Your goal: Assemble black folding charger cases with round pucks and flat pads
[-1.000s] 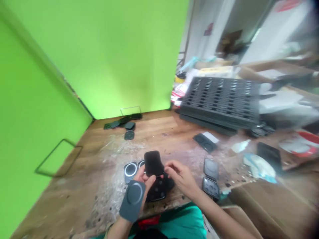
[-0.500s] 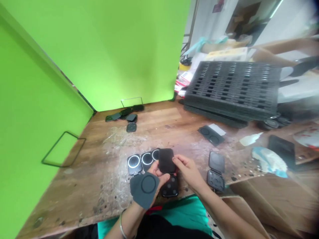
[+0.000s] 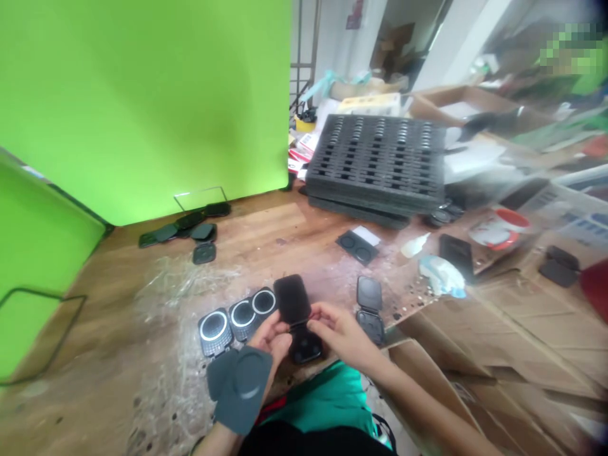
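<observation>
A black hinged two-panel device is held unfolded over the front of the table, its upper panel plain and its lower panel marked with several round spots. My left hand grips its left edge near the hinge. At the hinge's right side, the thumb and fingers of my right hand are closed on the same device. Dark grey sheets with a round outline lie over the back of my left hand and wrist. Just left of the device stand several black pieces with white rings.
Another unfolded two-panel device lies right of my hands. Beyond it are a dark sheet with two rings, crumpled white-blue wrap and a mug. A slotted black foam tray stands behind; cardboard boxes sit lower right.
The view has turned right, bringing the mug and more boxes into sight. My right hand has moved from the upper panel's edge down to the hinge. The device is now tilted slightly.
</observation>
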Demonstrator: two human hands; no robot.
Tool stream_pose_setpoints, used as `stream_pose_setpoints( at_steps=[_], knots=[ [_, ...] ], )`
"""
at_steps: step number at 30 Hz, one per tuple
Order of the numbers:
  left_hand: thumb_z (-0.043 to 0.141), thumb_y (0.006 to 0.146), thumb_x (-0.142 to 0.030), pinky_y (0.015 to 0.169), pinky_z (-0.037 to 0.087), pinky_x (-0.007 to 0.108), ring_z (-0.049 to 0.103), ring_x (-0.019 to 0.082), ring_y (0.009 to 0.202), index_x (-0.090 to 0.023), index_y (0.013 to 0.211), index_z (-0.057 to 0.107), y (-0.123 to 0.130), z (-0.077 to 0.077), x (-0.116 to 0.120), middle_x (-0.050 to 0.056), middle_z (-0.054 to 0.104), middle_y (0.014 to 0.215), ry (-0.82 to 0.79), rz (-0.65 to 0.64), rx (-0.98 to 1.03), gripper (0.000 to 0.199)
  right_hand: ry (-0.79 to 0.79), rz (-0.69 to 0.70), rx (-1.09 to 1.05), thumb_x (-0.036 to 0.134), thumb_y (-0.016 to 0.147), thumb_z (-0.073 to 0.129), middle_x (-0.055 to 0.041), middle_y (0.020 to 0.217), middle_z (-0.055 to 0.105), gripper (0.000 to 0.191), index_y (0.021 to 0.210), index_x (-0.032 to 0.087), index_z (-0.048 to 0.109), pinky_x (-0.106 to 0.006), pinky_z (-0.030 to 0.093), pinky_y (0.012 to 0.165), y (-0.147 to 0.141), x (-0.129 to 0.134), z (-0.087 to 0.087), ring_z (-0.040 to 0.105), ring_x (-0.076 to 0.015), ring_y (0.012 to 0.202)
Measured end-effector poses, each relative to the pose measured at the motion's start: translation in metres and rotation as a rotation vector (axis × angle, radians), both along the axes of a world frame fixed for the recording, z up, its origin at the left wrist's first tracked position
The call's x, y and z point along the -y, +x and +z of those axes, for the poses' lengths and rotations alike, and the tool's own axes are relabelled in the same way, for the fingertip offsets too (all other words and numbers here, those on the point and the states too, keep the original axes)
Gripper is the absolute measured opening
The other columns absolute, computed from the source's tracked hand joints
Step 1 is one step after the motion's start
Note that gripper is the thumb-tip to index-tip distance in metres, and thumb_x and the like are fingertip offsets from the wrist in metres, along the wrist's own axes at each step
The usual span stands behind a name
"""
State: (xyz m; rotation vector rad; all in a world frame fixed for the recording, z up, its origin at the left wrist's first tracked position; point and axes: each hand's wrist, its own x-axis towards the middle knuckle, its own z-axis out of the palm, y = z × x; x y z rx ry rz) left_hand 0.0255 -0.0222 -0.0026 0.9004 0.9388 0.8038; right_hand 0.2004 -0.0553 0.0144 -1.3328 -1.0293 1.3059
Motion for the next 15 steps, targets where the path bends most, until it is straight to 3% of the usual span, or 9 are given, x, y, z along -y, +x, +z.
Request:
stream_pose_setpoints(
  at_steps=[2,6,9,12,15],
  knots=[
    [0.085,0.064,-0.048,0.081,0.058,0.034,0.07,0.027,0.095,-0.017,0.119,0.064,-0.003,-0.006,0.001,0.011,0.073,0.101,0.028,0.054,-0.053,0.067,0.017,-0.118,0.089,0.041,0.077,0.067,-0.0011,0.079,0.065,0.025,0.088,0.018,0.065,-0.029,0.048,0.071,0.034,0.002,-0.003,0.06,-0.0165,0.074],
    [0.081,0.067,-0.056,0.076,0.06,0.029,0.072,0.021,0.081,-0.018,0.102,0.07,-0.017,-0.008,0.003,0.006,0.074,0.082,0.129,0.132,-0.188,0.053,-0.023,-0.374,0.242,0.046,0.074,0.068,-0.0045,0.087,0.071,0.034,0.095,0.018,0.067,-0.033,0.05,0.076,0.121,0.021,-0.007,0.065,-0.0209,0.081],
    [0.08,0.066,-0.061,0.072,0.06,0.023,0.072,0.017,0.072,-0.02,0.09,0.072,-0.029,-0.005,0.003,0.002,0.074,0.075,0.167,0.19,-0.292,0.048,-0.086,-0.529,0.329,0.046,0.072,0.068,-0.0066,0.093,0.073,0.039,0.098,0.018,0.068,-0.037,0.05,0.079,0.168,0.043,-0.012,0.065,-0.0236,0.083],
    [0.079,0.064,-0.064,0.07,0.061,0.022,0.073,0.018,0.069,-0.022,0.085,0.072,-0.036,-0.003,0.0,0.0,0.075,0.073,0.188,0.234,-0.348,0.047,-0.154,-0.567,0.352,0.047,0.068,0.069,-0.0058,0.085,0.073,0.036,0.089,0.018,0.068,-0.036,0.05,0.074,0.182,0.062,-0.019,0.065,-0.0246,0.081],
    [0.077,0.064,-0.067,0.067,0.061,0.021,0.073,0.019,0.068,-0.024,0.083,0.073,-0.038,-0.002,-0.004,-0.001,0.075,0.071,0.222,0.235,-0.372,0.047,-0.172,-0.553,0.287,0.051,0.068,0.067,-0.0042,0.076,0.071,0.036,0.083,0.019,0.065,-0.034,0.051,0.067,0.171,0.073,-0.024,0.066,-0.0228,0.073]
  ],
)
